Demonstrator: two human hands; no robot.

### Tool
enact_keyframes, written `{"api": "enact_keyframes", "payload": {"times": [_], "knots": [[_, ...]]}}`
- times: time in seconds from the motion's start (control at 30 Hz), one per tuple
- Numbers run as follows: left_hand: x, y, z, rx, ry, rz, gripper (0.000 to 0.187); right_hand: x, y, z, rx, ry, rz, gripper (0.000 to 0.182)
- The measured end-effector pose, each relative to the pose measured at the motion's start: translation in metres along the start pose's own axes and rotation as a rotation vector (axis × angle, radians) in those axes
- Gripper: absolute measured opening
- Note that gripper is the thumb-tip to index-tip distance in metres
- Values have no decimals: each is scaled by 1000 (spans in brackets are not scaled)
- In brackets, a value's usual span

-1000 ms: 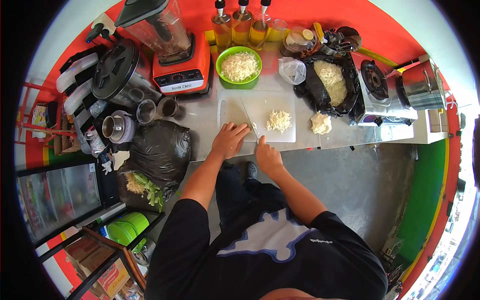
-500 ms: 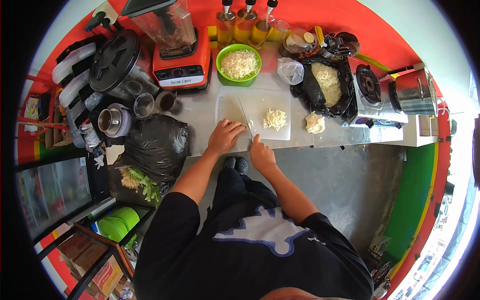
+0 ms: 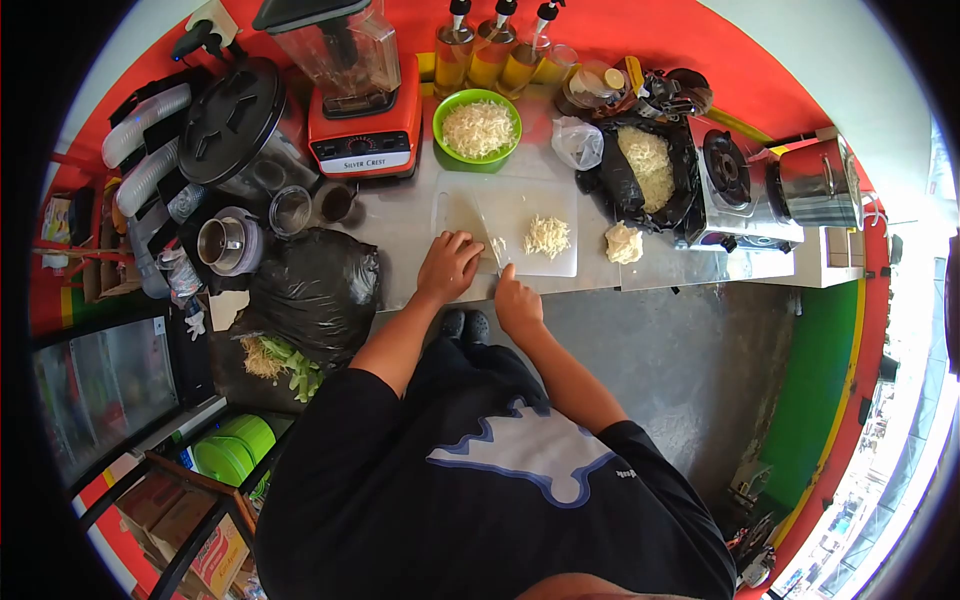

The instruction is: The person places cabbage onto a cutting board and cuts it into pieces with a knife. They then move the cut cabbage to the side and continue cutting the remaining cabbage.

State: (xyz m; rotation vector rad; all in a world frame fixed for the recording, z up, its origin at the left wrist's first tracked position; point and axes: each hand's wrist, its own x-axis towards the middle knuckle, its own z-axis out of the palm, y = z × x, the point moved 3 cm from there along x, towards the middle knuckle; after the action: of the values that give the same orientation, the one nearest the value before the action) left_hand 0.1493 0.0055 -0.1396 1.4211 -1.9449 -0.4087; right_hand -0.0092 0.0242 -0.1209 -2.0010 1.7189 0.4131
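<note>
A white cutting board [image 3: 555, 195] lies on the metal counter with a knife [image 3: 488, 221] over it. My right hand [image 3: 518, 303] is wrapped round the knife's handle at the board's front edge. Left of the blade, my left hand [image 3: 450, 264] has its fingers bent together over the board's front left part; whatever is under the fingertips is too small to make out. A few pale shreds [image 3: 498, 244] lie by the blade. To the right sits a pile of pale shreds [image 3: 547, 237]. Behind the board stands a green bowl [image 3: 478, 125] full of similar shreds.
A red blender [image 3: 362, 135] and oil bottles [image 3: 491, 55] stand at the back. On the left lies a black plastic bag [image 3: 310, 295]. Right are an open black bag of shreds [image 3: 648, 168], a pale lump [image 3: 623, 243], and a stove [image 3: 735, 190] with a pot [image 3: 820, 187].
My left hand's fingers have drawn back a little from the blade. The knife and my right hand have shifted slightly. The whole view has also moved a little.
</note>
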Motion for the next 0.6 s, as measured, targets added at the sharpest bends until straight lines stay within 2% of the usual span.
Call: {"api": "enact_keyframes", "payload": {"times": [0.3, 0.53, 0.6], "knots": [[-3, -4, 3, 25, 10, -16, 22, -11, -3, -9, 49, -16, -17, 35], [-7, -6, 5, 10, 16, -32, 19, 13, -6, -10, 47, 29, -28, 36], [-5, -5, 4, 7, 19, -28, 17, 7, -6, -19, 52, -28, -21, 35]]}}
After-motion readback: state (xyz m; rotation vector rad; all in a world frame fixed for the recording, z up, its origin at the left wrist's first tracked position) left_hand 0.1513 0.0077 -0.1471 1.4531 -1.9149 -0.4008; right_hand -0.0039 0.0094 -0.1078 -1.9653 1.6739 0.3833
